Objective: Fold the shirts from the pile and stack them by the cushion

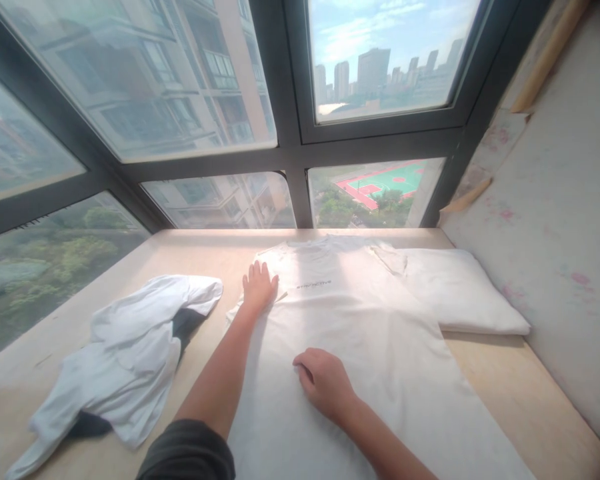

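Dark sleeve [187, 453] at 7 o'clock; left hand [259, 288], fingers spread, rests at 11 on the white T-shirt [370, 347] spanning 12 to 6, right hand [326, 383] curls, grip unclear; light pressure should limit creases.

So the worktop [530, 393] looks like pale wood, pretty smooth with a soft satin-ish look. Spread across it is a white T-shirt [355, 333], thin matt cloth, kinda jersey-looking, lightly rippled, with dark lettering [314, 285] that looks printed on. Toward the left edge there's a crumpled white garment [130, 333], same soft matt fabric, dark cloth panels [186, 328] showing. The folded white fabric [470, 293] at the far right corner looks thicker, fairly smooth on top. Dark sleeve [187, 453] is matt cloth too. Along the far edge: matt dark window frame [290, 157], probably metal, hazy glass [220, 193]. Right edge meets matt papery wallpaper [555, 220], peeling and torn up top.
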`<state>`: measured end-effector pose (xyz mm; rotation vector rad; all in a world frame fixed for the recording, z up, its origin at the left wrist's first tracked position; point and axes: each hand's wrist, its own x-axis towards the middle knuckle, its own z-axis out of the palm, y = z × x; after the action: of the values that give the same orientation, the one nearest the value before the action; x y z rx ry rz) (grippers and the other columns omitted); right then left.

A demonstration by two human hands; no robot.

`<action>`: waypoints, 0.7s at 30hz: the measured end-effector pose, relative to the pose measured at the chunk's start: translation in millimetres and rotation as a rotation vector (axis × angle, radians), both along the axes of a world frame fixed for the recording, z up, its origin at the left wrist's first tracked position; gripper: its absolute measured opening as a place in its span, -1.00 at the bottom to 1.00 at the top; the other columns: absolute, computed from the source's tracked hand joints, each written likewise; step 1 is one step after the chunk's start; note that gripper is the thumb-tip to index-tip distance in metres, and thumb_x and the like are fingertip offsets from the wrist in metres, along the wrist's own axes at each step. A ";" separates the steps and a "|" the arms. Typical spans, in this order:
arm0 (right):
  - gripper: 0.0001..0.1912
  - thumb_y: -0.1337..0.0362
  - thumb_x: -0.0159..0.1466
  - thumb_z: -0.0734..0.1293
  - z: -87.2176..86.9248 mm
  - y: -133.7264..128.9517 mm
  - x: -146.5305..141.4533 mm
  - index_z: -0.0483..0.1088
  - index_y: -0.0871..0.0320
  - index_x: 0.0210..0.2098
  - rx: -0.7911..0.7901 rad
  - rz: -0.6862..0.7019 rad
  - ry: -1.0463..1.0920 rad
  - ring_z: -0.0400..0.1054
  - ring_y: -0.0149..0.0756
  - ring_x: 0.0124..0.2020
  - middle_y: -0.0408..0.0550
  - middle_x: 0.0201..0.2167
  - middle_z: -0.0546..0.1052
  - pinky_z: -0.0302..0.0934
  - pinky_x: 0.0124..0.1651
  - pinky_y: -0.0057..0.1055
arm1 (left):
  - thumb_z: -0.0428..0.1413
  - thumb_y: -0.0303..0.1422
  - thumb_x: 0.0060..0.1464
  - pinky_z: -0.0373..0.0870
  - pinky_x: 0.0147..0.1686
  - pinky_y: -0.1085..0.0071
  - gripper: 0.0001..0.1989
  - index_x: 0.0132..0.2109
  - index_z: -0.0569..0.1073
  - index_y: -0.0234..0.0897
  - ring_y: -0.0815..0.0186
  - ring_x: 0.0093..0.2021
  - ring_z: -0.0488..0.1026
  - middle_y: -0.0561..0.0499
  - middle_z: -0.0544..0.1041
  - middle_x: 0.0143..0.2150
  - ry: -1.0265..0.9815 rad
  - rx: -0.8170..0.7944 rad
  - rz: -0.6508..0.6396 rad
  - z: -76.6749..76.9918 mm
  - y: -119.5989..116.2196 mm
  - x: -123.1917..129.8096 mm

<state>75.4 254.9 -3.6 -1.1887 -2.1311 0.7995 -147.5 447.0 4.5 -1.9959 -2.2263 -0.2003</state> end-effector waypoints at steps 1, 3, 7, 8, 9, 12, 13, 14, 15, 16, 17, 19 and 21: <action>-0.77 0.40 0.31 0.21 -0.1 0.3 0.1 0.49 0.08 -0.21 0.001 0.000 -0.003 0.43 -0.27 -0.23 -0.10 -0.29 0.56 0.20 -0.16 -0.40 | -0.15 -0.16 0.31 0.05 0.29 -0.19 -0.39 0.35 0.18 -0.47 -0.16 0.42 0.04 -0.42 0.12 0.42 -0.010 -0.022 0.017 -4.6 2.2 0.4; -0.77 0.40 0.30 0.22 -0.5 0.9 0.2 0.49 0.08 -0.21 -0.002 -0.001 -0.003 0.43 -0.26 -0.23 -0.09 -0.30 0.56 0.21 -0.16 -0.40 | -0.20 -0.09 0.32 0.00 0.29 -0.25 -0.37 0.38 0.17 -0.39 -0.17 0.43 0.00 -0.38 0.08 0.45 -0.026 -0.064 0.034 -11.3 3.9 -0.8; -0.75 0.42 0.27 0.22 0.6 1.7 -1.6 0.51 0.09 -0.21 -0.042 -0.021 0.063 0.44 -0.25 -0.24 -0.07 -0.30 0.57 0.23 -0.15 -0.37 | -0.25 -0.06 0.33 -0.07 0.33 -0.20 -0.35 0.41 0.12 -0.31 -0.09 0.46 -0.07 -0.28 0.02 0.48 -0.038 -0.111 0.024 -12.3 4.6 -6.6; -0.75 0.42 0.26 0.22 2.9 1.4 -2.4 0.52 0.09 -0.21 -0.067 -0.027 0.101 0.44 -0.25 -0.25 -0.07 -0.31 0.57 0.24 -0.15 -0.37 | -0.25 -0.05 0.33 -0.08 0.34 -0.19 -0.35 0.41 0.12 -0.30 -0.08 0.47 -0.07 -0.27 0.02 0.48 -0.039 -0.117 0.022 -11.0 5.1 -7.9; -0.74 0.41 0.25 0.22 6.7 0.7 -2.8 0.52 0.10 -0.21 -0.101 -0.030 0.150 0.44 -0.27 -0.28 -0.08 -0.32 0.58 0.25 -0.17 -0.37 | -0.25 -0.06 0.33 -0.08 0.34 -0.18 -0.35 0.41 0.12 -0.30 -0.07 0.47 -0.07 -0.27 0.02 0.48 -0.039 -0.119 0.020 -9.6 5.8 -9.1; -0.75 0.35 0.25 0.24 27.5 -0.9 3.8 0.53 0.08 -0.19 -0.233 -0.042 0.343 0.43 -0.30 -0.35 -0.09 -0.31 0.59 0.30 -0.25 -0.38 | -0.24 -0.07 0.32 -0.07 0.33 -0.19 -0.36 0.40 0.13 -0.31 -0.07 0.46 -0.07 -0.28 0.02 0.48 -0.040 -0.117 0.012 -6.3 8.8 -12.0; -0.76 0.32 0.26 0.25 36.9 0.0 10.5 0.53 0.07 -0.18 -0.275 -0.053 0.411 0.44 -0.29 -0.36 -0.10 -0.30 0.60 0.32 -0.28 -0.38 | -0.23 -0.07 0.32 -0.06 0.33 -0.19 -0.36 0.40 0.14 -0.31 -0.07 0.46 -0.06 -0.28 0.03 0.48 -0.041 -0.115 0.009 -5.8 10.0 -13.1; -0.77 0.27 0.26 0.26 46.6 2.8 20.2 0.53 0.04 -0.17 -0.310 -0.074 0.472 0.45 -0.28 -0.37 -0.11 -0.28 0.61 0.34 -0.29 -0.37 | -0.23 -0.07 0.32 -0.06 0.33 -0.20 -0.37 0.39 0.15 -0.31 -0.07 0.46 -0.06 -0.28 0.03 0.48 -0.042 -0.114 0.005 -5.4 11.1 -14.5; -0.78 0.22 0.27 0.27 56.0 8.1 33.0 0.53 0.02 -0.15 -0.331 -0.108 0.516 0.45 -0.26 -0.36 -0.12 -0.28 0.61 0.36 -0.30 -0.34 | -0.22 -0.07 0.32 -0.06 0.32 -0.20 -0.37 0.39 0.16 -0.31 -0.07 0.46 -0.05 -0.28 0.04 0.48 -0.045 -0.112 0.000 -5.1 12.2 -16.1; -0.78 0.17 0.28 0.28 64.5 16.6 48.6 0.52 0.01 -0.14 -0.336 -0.152 0.540 0.46 -0.23 -0.36 -0.12 -0.28 0.61 0.38 -0.29 -0.32 | -0.22 -0.07 0.32 -0.05 0.32 -0.20 -0.38 0.38 0.17 -0.31 -0.07 0.46 -0.04 -0.28 0.05 0.47 -0.048 -0.110 -0.004 -4.9 13.0 -17.8; -0.76 0.13 0.29 0.28 71.3 28.7 66.5 0.52 0.00 -0.14 -0.319 -0.217 0.538 0.46 -0.21 -0.34 -0.12 -0.28 0.61 0.39 -0.28 -0.29 | -0.21 -0.08 0.32 -0.05 0.32 -0.21 -0.38 0.38 0.17 -0.31 -0.07 0.45 -0.03 -0.29 0.06 0.47 -0.051 -0.106 -0.010 -4.5 13.7 -19.5; -0.74 0.12 0.28 0.27 78.8 63.6 106.1 0.53 0.05 -0.17 -0.212 -0.381 0.436 0.47 -0.17 -0.28 -0.07 -0.26 0.60 0.38 -0.20 -0.24 | -0.19 -0.09 0.33 -0.04 0.32 -0.22 -0.40 0.37 0.19 -0.32 -0.08 0.45 -0.01 -0.30 0.08 0.46 -0.060 -0.092 -0.023 -3.0 14.3 -22.4; -0.77 0.17 0.23 0.27 77.9 108.2 144.2 0.53 0.08 -0.24 -0.084 -0.580 0.215 0.46 -0.17 -0.19 -0.05 -0.20 0.60 0.34 -0.07 -0.24 | -0.15 -0.12 0.33 -0.03 0.30 -0.25 -0.42 0.34 0.22 -0.36 -0.11 0.43 0.02 -0.35 0.12 0.43 -0.069 -0.065 -0.038 0.0 14.0 -22.8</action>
<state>219.6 363.1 74.3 -1.5781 -1.4754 0.7106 -170.3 461.0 4.6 -2.0965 -2.2657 -0.2065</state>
